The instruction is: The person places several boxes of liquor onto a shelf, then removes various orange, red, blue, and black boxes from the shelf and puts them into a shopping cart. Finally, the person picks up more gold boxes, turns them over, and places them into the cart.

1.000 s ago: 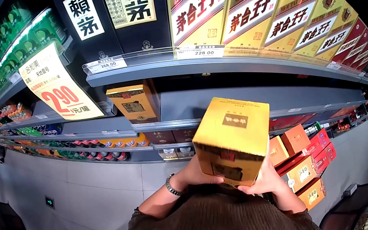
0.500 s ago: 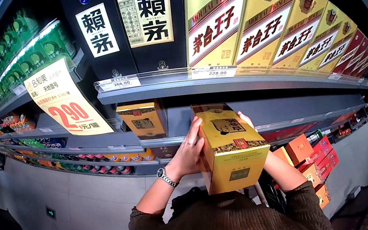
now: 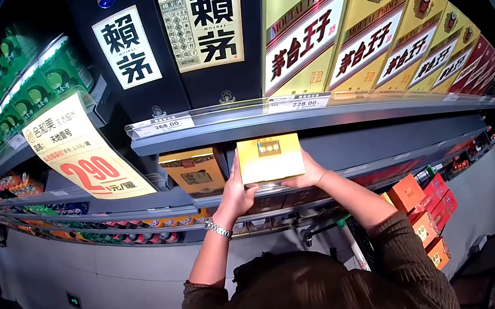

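Both hands grip a gold liquor box (image 3: 272, 170) from its two sides, at the front of the lower grey shelf (image 3: 357, 153). One bright end of the box faces me; the rest of it is hidden behind that end. My left hand (image 3: 237, 191), with a watch (image 3: 216, 227) on its wrist, wraps the left side. On the opposite side my right hand (image 3: 307, 169) curls round the lower corner. A similar gold box (image 3: 196, 177) stands just left of my left hand on the same shelf.
Dark boxes (image 3: 138, 97) and gold-and-white boxes (image 3: 310, 57) line the shelf above, close over my hands. A yellow price sign (image 3: 89, 157) hangs at left near green cans (image 3: 33, 91). Orange boxes (image 3: 406, 194) and red boxes (image 3: 438, 195) are stacked low at right.
My hands have carried the gold box forward, away from my body, to the lower shelf. It has tipped so its end now faces me. My view has shifted slightly.
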The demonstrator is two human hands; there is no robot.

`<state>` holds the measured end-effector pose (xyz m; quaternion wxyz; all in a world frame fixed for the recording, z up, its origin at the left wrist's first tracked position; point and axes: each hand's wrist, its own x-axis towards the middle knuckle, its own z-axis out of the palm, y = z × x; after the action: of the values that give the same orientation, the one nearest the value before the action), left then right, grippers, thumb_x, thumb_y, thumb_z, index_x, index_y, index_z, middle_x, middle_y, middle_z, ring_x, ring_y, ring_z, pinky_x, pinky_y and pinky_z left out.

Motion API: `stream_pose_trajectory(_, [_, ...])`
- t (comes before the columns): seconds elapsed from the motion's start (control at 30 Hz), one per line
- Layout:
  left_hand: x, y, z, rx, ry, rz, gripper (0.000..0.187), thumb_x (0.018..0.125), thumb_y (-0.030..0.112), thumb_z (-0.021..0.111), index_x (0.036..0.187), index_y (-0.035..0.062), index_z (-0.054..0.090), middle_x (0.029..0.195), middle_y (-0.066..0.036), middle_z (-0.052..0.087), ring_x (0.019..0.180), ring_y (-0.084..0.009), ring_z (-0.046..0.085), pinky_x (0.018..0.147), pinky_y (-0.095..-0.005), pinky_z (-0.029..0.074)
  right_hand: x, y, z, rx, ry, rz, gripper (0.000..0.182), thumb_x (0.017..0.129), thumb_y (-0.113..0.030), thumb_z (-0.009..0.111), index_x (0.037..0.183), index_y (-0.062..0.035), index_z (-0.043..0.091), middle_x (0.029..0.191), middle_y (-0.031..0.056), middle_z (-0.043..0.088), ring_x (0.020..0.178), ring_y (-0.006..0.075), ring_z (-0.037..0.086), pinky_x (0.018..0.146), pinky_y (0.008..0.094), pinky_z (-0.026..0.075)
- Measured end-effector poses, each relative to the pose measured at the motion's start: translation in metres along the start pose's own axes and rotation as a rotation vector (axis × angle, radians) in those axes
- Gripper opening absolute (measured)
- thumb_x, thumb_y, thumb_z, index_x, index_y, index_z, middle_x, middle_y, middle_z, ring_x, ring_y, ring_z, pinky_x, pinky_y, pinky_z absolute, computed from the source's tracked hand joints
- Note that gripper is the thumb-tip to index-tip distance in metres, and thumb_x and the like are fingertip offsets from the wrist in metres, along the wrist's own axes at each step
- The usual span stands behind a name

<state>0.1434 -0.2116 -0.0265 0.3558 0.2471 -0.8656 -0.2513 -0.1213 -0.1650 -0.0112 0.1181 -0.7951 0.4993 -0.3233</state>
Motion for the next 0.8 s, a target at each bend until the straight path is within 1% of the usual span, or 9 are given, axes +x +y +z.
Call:
stream_pose_trajectory(0.03, [0.001,0.012,-0.006,-0.018,0.064,-0.018,0.094,0.081,-0.006,0.065,0.156,0.0000,0.009,0.155,-0.027,0.029,0.140,-0.0414,0.037,0.110,-0.0382,0.039,0.005,-0.005,-0.004,0.133,-0.014,0.122,0.118,0.054,-0.022,0.092,0.147,0.0008,0.023,0.141,0.0254,0.038,0.132,0.0411,0.043,0.111,0.0429,0.038])
stream_pose_trajectory(0.07, [0.003,0.024,-0.012,-0.037,0.127,-0.034,0.085,0.084,-0.010,0.058,0.157,0.0014,0.015,0.151,-0.026,0.037,0.136,-0.0418,0.042,0.108,-0.0382,0.041,0.006,0.024,0.014,0.292,0.058,0.182,0.106,0.053,-0.023,0.094,0.142,-0.0042,0.037,0.136,0.0138,0.048,0.130,0.0300,0.047,0.111,0.0411,0.039])
stream_pose_trajectory(0.2, [-0.005,0.029,-0.005,-0.189,0.367,-0.103,0.050,0.094,-0.006,0.050,0.144,-0.0009,0.045,0.140,-0.024,0.052,0.121,-0.0303,0.060,0.092,-0.0340,0.053,0.039,0.009,-0.009,0.471,-0.182,0.370,0.098,0.051,-0.015,0.094,0.134,-0.0014,0.044,0.132,0.0122,0.050,0.125,0.0258,0.050,0.110,0.0387,0.039])
stream_pose_trajectory(0.3, [-0.026,0.026,-0.002,-0.087,0.417,-0.151,0.044,0.093,-0.007,0.052,0.136,-0.0006,0.053,0.131,-0.020,0.059,0.110,-0.0262,0.067,0.089,-0.0313,0.054,0.042,0.017,0.003,0.255,-0.143,0.220,0.104,0.052,-0.023,0.093,0.139,-0.0002,0.042,0.135,0.0224,0.052,0.127,0.0365,0.049,0.111,0.0400,0.038])
stream_pose_trajectory(0.37, [-0.047,0.020,0.005,-0.191,0.488,-0.235,0.036,0.089,-0.012,0.055,0.124,-0.0016,0.060,0.111,-0.015,0.064,0.095,-0.0201,0.070,0.083,-0.0291,0.056,0.042,0.004,0.011,0.158,-0.131,0.248,0.138,0.053,-0.025,0.095,0.152,0.0034,0.003,0.141,0.0325,0.038,0.132,0.0447,0.040,0.113,0.0414,0.034])
stream_pose_trajectory(0.63, [-0.066,0.035,-0.012,-0.102,0.482,-0.210,0.032,0.085,-0.015,0.057,0.112,-0.0011,0.065,0.098,-0.011,0.067,0.086,-0.0206,0.068,0.079,-0.0293,0.054,0.050,-0.006,0.023,0.193,-0.119,0.310,0.135,0.053,-0.020,0.095,0.152,0.0030,0.006,0.141,0.0324,0.039,0.131,0.0458,0.041,0.112,0.0399,0.035])
stream_pose_trajectory(0.67, [-0.069,0.030,-0.015,-0.063,0.482,-0.194,0.031,0.085,-0.014,0.056,0.112,-0.0016,0.065,0.103,-0.012,0.065,0.090,-0.0202,0.066,0.079,-0.0301,0.054,0.050,0.000,0.028,0.201,-0.135,0.311,0.132,0.053,-0.022,0.095,0.151,0.0027,0.010,0.142,0.0311,0.038,0.132,0.0456,0.039,0.113,0.0407,0.033])
stream_pose_trajectory(0.73, [-0.056,0.038,-0.033,0.062,0.553,-0.121,0.031,0.085,-0.013,0.056,0.112,-0.0008,0.065,0.107,-0.014,0.065,0.095,-0.0249,0.065,0.081,-0.0314,0.053,0.048,0.007,0.035,0.263,-0.056,0.261,0.091,0.054,-0.022,0.093,0.127,0.0004,0.044,0.122,0.0234,0.055,0.116,0.0373,0.054,0.103,0.0403,0.042])
stream_pose_trajectory(0.8, [-0.042,0.045,-0.054,0.236,0.605,-0.031,0.031,0.085,-0.012,0.056,0.112,0.0004,0.066,0.110,-0.016,0.065,0.103,-0.0304,0.063,0.091,-0.0366,0.051,0.047,0.014,0.045,0.259,0.008,0.206,0.071,0.055,-0.018,0.091,0.114,0.0000,0.058,0.109,0.0184,0.066,0.102,0.0306,0.063,0.094,0.0380,0.049])
